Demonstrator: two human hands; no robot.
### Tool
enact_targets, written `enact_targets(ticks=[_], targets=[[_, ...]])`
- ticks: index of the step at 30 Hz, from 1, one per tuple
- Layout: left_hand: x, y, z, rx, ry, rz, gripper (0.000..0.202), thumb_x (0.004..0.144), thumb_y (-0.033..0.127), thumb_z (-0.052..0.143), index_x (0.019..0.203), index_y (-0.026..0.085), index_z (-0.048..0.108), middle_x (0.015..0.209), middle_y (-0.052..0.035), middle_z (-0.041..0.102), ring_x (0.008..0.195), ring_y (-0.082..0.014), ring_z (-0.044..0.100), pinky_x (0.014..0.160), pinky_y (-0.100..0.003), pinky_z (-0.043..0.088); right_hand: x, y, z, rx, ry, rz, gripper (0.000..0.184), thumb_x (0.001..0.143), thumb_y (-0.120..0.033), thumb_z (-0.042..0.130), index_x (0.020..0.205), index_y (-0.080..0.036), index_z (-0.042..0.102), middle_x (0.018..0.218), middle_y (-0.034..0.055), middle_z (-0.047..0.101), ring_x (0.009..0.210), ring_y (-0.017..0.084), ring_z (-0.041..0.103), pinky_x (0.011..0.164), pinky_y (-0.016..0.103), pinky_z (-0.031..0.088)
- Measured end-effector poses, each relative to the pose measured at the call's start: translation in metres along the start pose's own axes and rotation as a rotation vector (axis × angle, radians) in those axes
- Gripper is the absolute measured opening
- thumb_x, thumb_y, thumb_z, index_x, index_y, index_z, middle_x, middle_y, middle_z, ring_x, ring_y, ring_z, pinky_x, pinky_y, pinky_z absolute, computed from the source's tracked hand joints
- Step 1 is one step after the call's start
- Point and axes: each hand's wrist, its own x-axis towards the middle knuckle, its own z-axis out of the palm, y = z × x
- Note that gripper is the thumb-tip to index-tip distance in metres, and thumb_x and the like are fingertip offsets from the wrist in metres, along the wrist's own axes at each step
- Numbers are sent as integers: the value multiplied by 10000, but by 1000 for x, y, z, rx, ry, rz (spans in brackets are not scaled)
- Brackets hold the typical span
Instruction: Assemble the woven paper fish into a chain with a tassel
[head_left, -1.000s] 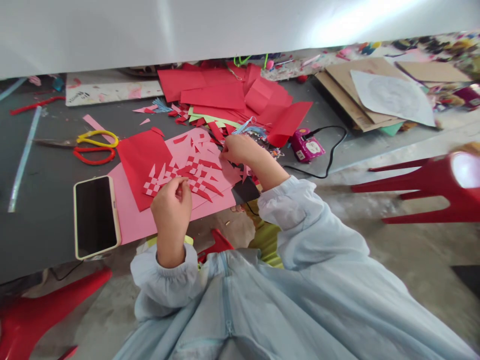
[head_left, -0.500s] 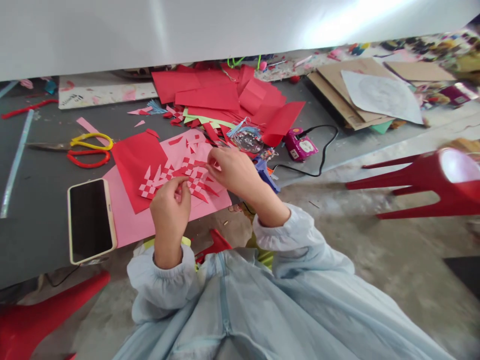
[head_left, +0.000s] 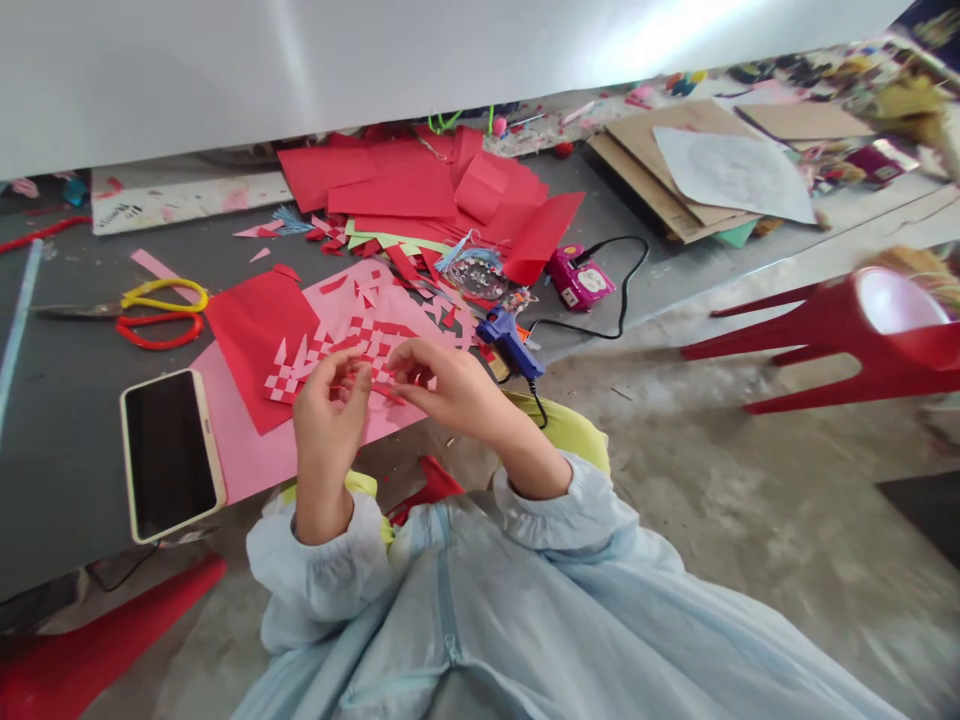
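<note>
Between my hands lies woven red-and-pink paper [head_left: 367, 340] in a checkered pattern with loose pointed strip ends. My left hand [head_left: 330, 400] is closed, its thumb and fingertips pinching a small red paper strip. From the other side, my right hand [head_left: 450, 390] pinches the same strip, close to my left fingertips. The fingers partly cover the strip. Beneath the work are a red paper sheet [head_left: 255, 310] and a larger pink sheet [head_left: 255, 465].
Scissors [head_left: 161, 310] and a phone [head_left: 171, 455] lie at left. A blue glue gun [head_left: 510, 340] and a purple box [head_left: 581, 280] with a black cable sit at right. Red paper [head_left: 390, 190] is piled behind; cardboard [head_left: 637, 170] lies back right. A red stool [head_left: 847, 320] stands right.
My right hand has moved down and nearer my left hand, uncovering the glue gun. My left hand stays close to the woven paper. The camera view has shifted slightly.
</note>
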Motion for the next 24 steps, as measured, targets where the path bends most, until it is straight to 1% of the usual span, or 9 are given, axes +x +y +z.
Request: enact_targets(ticks=[2,4,7,9,11,13,16,19,24], targets=[[0,2,0,-50,16,4,282,835,419,747,1014,202,736,958,-46,748,829,-144,675,750,-248,539,0,4,0,91,23,-2,142,856,-249,677,960,-203,593,841,9,704,727,125,647,681,255,486],[-1,4,0,-96,58,-3,238,824,382,753,976,199,737,948,-38,747,824,-138,672,740,-238,539,0,9,0,188,59,17,151,840,-270,681,945,-210,591,816,7,691,702,128,640,664,269,504],[-2,6,0,-120,76,-28,256,867,429,701,967,195,734,923,-41,751,767,-135,667,651,-226,518,1,14,1,319,90,69,191,805,-311,702,927,-215,589,778,-2,667,676,129,631,648,282,524],[-3,6,-1,-107,57,-28,322,927,490,616,969,195,740,921,-51,758,747,-134,662,615,-227,494,2,16,1,377,90,101,228,773,-319,722,924,-215,588,771,-5,660,673,126,629,659,289,534],[-3,7,-2,-79,24,-12,379,958,526,555,965,201,749,969,-60,768,797,-143,673,655,-238,501,2,17,0,412,87,123,253,745,-312,742,920,-212,589,770,-8,655,675,120,625,666,288,539],[-3,7,-3,-26,-27,2,355,929,526,599,970,211,758,985,-52,771,816,-149,670,700,-250,508,2,16,0,439,73,139,269,727,-317,759,911,-210,594,767,-10,649,685,117,624,661,283,539],[-2,7,-4,69,-103,-21,259,832,443,719,938,213,769,887,-26,764,702,-136,625,664,-256,492,3,15,0,477,61,150,276,720,-336,766,900,-205,604,753,-10,639,687,117,621,648,280,534],[-2,8,-3,102,-145,-55,190,798,378,723,858,203,768,813,-18,751,651,-132,599,613,-253,464,3,14,2,476,82,146,268,715,-322,768,902,-203,615,759,-12,642,667,108,600,634,277,515],[-1,7,0,122,-180,-25,183,800,374,713,819,197,754,757,-13,735,631,-135,575,611,-262,447,4,12,2,463,77,109,224,716,-278,736,883,-204,606,800,-16,639,621,85,536,593,264,461]])
